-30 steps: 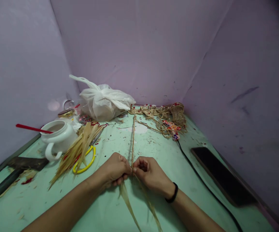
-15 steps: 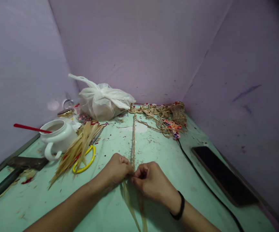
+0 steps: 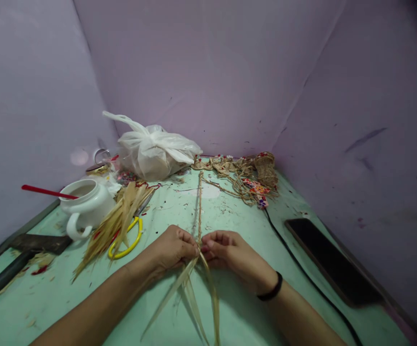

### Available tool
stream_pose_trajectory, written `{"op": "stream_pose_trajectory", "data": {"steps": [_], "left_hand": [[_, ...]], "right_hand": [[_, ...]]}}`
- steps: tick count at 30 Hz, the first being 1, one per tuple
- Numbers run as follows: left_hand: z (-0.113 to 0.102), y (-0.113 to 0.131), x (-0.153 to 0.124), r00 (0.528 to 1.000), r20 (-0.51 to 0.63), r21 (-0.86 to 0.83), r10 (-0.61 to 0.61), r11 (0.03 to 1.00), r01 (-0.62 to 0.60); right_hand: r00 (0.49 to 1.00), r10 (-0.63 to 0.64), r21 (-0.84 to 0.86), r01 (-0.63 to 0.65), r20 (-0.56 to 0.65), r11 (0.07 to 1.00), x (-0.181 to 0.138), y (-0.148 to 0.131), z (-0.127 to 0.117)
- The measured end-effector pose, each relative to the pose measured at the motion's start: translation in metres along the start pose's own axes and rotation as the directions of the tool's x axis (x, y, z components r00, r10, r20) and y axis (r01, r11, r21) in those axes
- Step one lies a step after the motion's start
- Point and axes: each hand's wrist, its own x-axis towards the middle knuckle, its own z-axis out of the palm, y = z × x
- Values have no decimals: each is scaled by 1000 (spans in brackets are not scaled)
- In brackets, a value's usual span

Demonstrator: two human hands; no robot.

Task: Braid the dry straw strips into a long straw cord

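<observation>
My left hand (image 3: 172, 249) and my right hand (image 3: 230, 254) meet at the middle of the green table (image 3: 230, 317), both with fingers curled in a pinch. Between them they grip the near end of a thin braided straw cord (image 3: 199, 206) that runs straight away toward the back wall. Three loose straw strips (image 3: 194, 293) fan out from the pinch toward me, over the table. A black band circles my right wrist.
A bundle of straw strips (image 3: 116, 223) lies over yellow-handled scissors (image 3: 131, 240) at left, beside a white pot (image 3: 85, 204) with a red stick. A white plastic bag (image 3: 156, 151) and braided cord pile (image 3: 246, 180) sit at the back. A dark phone (image 3: 333, 262) and black cable (image 3: 302, 274) lie right.
The loose strips have spread: one now swings out to the left under my left hand. My right hand has turned flatter and shifted slightly right; the cord stays taut.
</observation>
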Motion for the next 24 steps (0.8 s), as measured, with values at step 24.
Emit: {"op": "stream_pose_trajectory", "data": {"steps": [24], "left_hand": [[29, -13, -33, 914, -130, 829, 385, 547, -112]], "right_hand": [[992, -82, -135, 69, -94, 988, 11, 24, 10]]}}
